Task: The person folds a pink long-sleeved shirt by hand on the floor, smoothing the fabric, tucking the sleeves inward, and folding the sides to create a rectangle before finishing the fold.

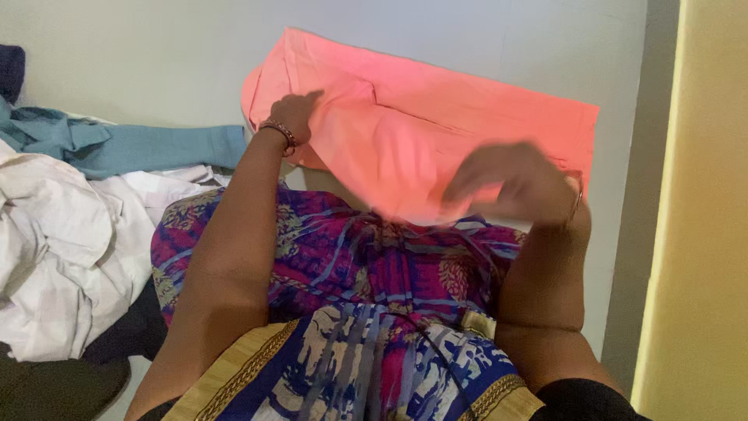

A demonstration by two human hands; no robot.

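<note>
A coral-pink cloth [436, 125] lies spread on a pale surface ahead of me, its near edge over my lap. My left hand [294, 115] rests on the cloth's left part, fingers pressing down on a fold; a beaded bracelet circles the wrist. My right hand [514, 181] is blurred with motion over the cloth's near right side, fingers curled; whether it grips the cloth I cannot tell. A purple, blue and gold patterned garment [366, 312] covers my lap beneath both forearms.
A heap of white cloth [62, 257] lies at the left, with a teal garment [132, 148] behind it and a dark one [11, 70] at the far left corner. A yellow wall or panel [701, 234] rises at the right.
</note>
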